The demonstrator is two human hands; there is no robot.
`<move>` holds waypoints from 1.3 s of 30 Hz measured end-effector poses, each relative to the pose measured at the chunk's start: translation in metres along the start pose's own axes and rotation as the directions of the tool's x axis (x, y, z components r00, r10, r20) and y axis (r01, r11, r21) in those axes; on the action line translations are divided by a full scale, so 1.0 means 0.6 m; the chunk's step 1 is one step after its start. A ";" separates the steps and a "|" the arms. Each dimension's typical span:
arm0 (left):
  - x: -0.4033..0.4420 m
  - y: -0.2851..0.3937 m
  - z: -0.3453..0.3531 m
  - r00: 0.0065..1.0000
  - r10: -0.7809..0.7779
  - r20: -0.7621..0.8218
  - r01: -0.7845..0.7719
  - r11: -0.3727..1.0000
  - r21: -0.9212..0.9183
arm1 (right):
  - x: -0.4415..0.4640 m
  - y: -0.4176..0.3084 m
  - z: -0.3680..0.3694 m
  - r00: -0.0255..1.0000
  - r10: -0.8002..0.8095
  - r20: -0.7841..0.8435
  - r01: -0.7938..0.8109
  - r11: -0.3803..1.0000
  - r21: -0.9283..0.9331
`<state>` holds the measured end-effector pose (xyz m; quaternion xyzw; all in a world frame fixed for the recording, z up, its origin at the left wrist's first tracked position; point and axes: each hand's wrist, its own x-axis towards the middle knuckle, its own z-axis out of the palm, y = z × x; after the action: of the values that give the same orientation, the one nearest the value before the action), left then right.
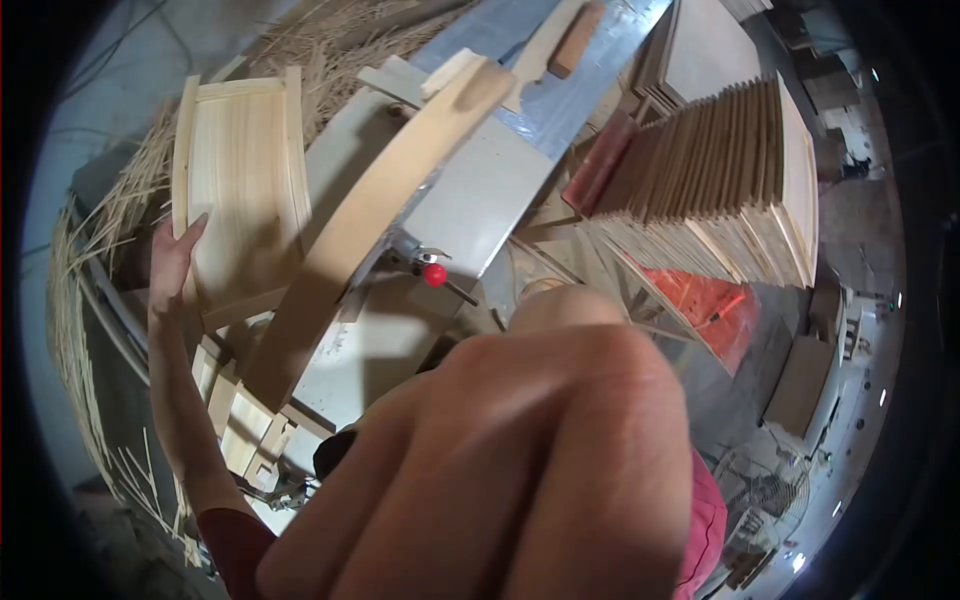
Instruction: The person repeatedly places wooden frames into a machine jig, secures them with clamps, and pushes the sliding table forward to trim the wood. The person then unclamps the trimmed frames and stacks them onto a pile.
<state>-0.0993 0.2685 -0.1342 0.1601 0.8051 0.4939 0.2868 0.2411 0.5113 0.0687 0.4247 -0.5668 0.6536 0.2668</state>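
Observation:
My left hand grips the lower left edge of a pale wooden panel with raised side rails, its thumb on the near face. Very close to the camera, my right hand fills the lower middle, knuckles toward the lens and fingers bent; its fingertips are hidden, so I cannot make out whether it holds anything. Between the panel and the middle of the view, a long curved wooden fence crosses a light machine table. A red knob sits beside the fence.
A large stack of thin wooden panels stands at the right, with orange plastic below it. Wood strips lie along the left. A brown block rests on the blue surface at the top. A fan stands lower right.

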 end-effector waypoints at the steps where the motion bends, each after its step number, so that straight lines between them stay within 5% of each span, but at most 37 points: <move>1: 0.010 0.002 0.016 0.998 0.038 0.055 -0.039 0.999 0.032 | 0.001 -0.001 0.000 1.000 0.003 -0.002 -0.003 1.000 -0.002; 7: 0.072 -0.013 0.052 0.945 0.087 0.315 -0.124 0.988 0.097 | -0.001 0.010 -0.017 0.999 -0.034 0.017 0.033 0.998 0.052; 10: 0.083 -0.033 0.060 0.957 0.032 0.287 0.005 0.992 -0.126 | 0.003 0.027 -0.061 0.978 -0.079 0.191 0.047 0.985 0.168; 11: 0.057 0.002 0.089 0.969 0.015 0.246 0.045 0.970 -0.239 | 0.002 0.006 -0.050 0.994 -0.059 0.087 0.065 0.996 -0.066; 13: 0.063 0.021 0.083 0.963 -0.169 0.209 0.152 0.984 0.095 | -0.003 -0.016 -0.040 0.997 0.015 -0.077 -0.042 0.929 -0.368; 15: 0.122 0.000 0.077 0.965 -0.084 0.248 -0.076 0.816 0.573 | -0.015 0.006 -0.040 0.995 0.084 -0.051 -0.096 0.944 -0.315; 20: 0.127 -0.049 0.137 0.955 -0.007 0.298 -0.157 0.836 0.525 | -0.044 0.051 -0.036 0.985 0.170 -0.005 -0.165 0.949 -0.269; 23: 0.221 -0.202 0.136 0.946 0.015 0.325 -0.180 0.855 0.486 | -0.056 0.047 -0.038 0.981 0.193 -0.007 -0.187 0.936 -0.299; 26: 0.193 -0.147 0.187 0.870 0.074 0.487 -0.305 0.857 0.415 | -0.075 0.039 -0.045 0.972 0.230 -0.047 -0.231 0.901 -0.368; 29: 0.203 -0.110 0.192 0.920 0.197 0.340 -0.312 0.892 0.327 | -0.147 0.020 -0.084 0.864 0.484 0.140 -0.342 0.767 -0.543; 31: 0.211 -0.105 0.193 0.945 0.096 0.312 -0.248 0.834 0.493 | -0.197 0.006 -0.113 0.770 0.637 -0.038 -0.531 0.606 -0.592; 33: 0.220 -0.112 0.198 0.953 0.058 0.297 -0.228 0.785 0.576 | -0.256 0.017 -0.119 0.637 0.696 -0.331 -0.632 0.226 -0.741; 39: 0.226 -0.103 0.199 0.935 -0.002 0.355 -0.206 0.811 0.548 | -0.256 0.083 -0.081 0.673 0.514 -0.531 -0.700 0.213 -0.681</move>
<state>-0.1301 0.3972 -0.2718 0.3655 0.8449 0.2067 0.3314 0.2637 0.5680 -0.0888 -0.0869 -0.8992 0.3733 0.2111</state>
